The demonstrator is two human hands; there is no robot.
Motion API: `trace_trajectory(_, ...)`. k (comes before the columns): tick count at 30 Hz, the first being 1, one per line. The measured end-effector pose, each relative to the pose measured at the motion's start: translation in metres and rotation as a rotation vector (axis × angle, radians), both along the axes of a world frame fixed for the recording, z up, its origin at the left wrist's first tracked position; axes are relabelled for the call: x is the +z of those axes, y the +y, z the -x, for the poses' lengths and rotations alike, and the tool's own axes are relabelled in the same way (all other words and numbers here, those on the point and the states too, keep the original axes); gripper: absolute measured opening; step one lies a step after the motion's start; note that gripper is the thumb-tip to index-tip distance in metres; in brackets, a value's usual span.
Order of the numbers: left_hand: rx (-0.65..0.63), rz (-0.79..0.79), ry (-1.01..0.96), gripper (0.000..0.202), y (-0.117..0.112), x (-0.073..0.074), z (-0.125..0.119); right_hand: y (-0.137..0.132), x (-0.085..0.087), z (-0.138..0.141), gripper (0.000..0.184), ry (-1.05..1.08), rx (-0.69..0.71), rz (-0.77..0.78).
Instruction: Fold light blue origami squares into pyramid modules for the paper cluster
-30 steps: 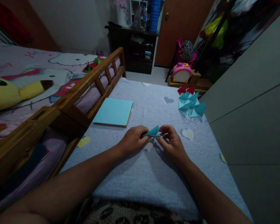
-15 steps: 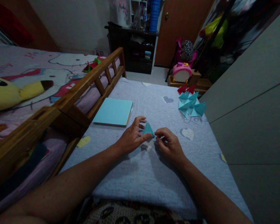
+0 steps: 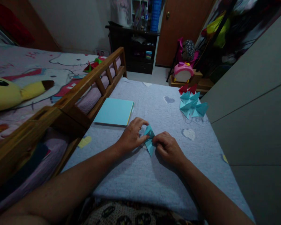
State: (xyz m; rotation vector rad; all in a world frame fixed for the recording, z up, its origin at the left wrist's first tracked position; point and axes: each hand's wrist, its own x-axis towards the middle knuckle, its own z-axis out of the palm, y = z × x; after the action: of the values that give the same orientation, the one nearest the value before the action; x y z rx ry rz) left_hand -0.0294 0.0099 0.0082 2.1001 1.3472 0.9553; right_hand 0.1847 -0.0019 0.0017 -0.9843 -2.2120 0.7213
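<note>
Between my two hands is a small piece of folded light-blue origami paper (image 3: 150, 147), with a creased upper part and a pointed flap hanging toward me. My left hand (image 3: 134, 135) grips its left side, thumb across the front and fingers curved over the top. On the right edge, my right hand (image 3: 168, 146) pinches the paper with its fingers curled in. Beyond my left hand lies a flat stack of light-blue square paper (image 3: 114, 112). Folded light-blue paper pieces (image 3: 192, 105) stand grouped at the far right, with red folded pieces (image 3: 187, 89) behind them.
A pale-blue cloth with heart prints (image 3: 121, 175) covers the surface under my hands. Along the left runs a wooden bed rail (image 3: 91, 79), with a yellow plush toy (image 3: 9, 93) on the bed beyond. A pale cabinet panel (image 3: 255, 109) borders the right side.
The folded paper has opened out from a compact triangle, and a pointed flap now extends downward toward me. My right hand has moved slightly left, closer to my left hand.
</note>
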Motion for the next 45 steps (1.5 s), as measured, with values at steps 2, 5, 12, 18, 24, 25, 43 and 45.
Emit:
trace_trajectory(2,-0.035,0.007,0.048,0.024,0.000,-0.001,0.000,0.000,-0.001,0.000,0.026,-0.007,0.010,0.001)
trace_trajectory(5,-0.067,0.049,0.108,0.010,0.000,-0.002,-0.001,0.001,-0.002,-0.001,0.026,-0.009,0.002,0.021)
trace_trajectory(12,-0.015,0.017,0.067,0.006,0.002,0.000,-0.005,0.000,0.002,0.001,0.011,0.141,-0.174,0.167)
trace_trajectory(18,-0.105,0.079,0.052,0.008,0.005,-0.002,-0.010,0.005,0.000,0.005,0.017,0.193,-0.270,0.088)
trace_trajectory(24,-0.141,0.078,-0.021,0.017,0.004,-0.003,-0.017,0.008,-0.004,0.008,0.006,0.168,-0.235,0.125)
trace_trajectory(25,-0.143,0.084,-0.045,0.017,0.004,-0.003,-0.019,0.007,-0.004,0.008,0.004,0.177,-0.247,0.141)
trace_trajectory(43,-0.096,0.084,-0.187,0.013,0.008,-0.010,-0.022,0.003,0.007,0.008,0.008,0.288,-0.214,0.086)
trace_trajectory(45,-0.086,0.099,-0.186,0.011,0.008,-0.009,-0.023,0.003,0.007,0.007,0.007,0.285,-0.218,0.104)
